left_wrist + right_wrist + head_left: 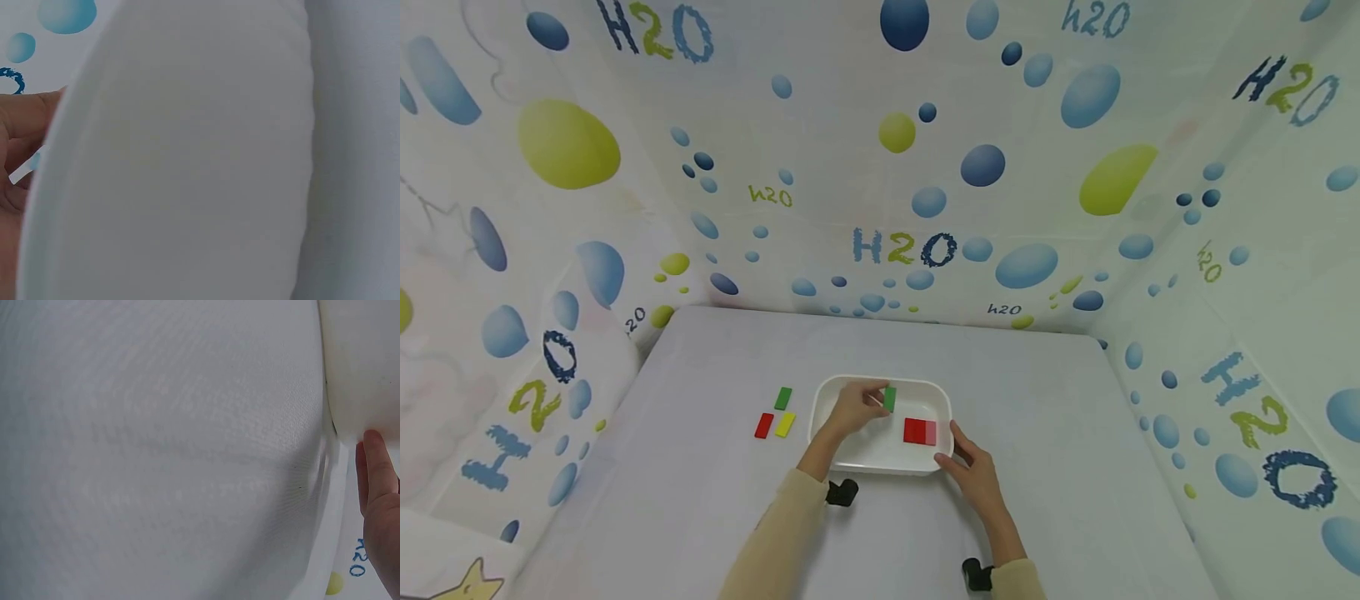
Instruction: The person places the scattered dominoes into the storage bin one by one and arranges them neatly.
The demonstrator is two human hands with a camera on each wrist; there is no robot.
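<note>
My left hand (853, 408) reaches over the white tray (880, 465) and pinches a small green tile (890, 399), held upright above the tray floor. In the left wrist view, the tray's wall (187, 156) fills most of the picture and hides part of the left hand (22, 137). My right hand (976, 473) grips the tray's front right corner, thumb at the front rim and fingers along the right side. Inside the tray, toward the right, lie a red tile (914, 431) and a pinkish-red tile (931, 432), side by side.
Left of the tray, a green tile (783, 398), a red tile (763, 426) and a yellow tile (785, 425) lie on the white table (700, 517). A patterned sheet (827, 158) surrounds the table at the back and sides.
</note>
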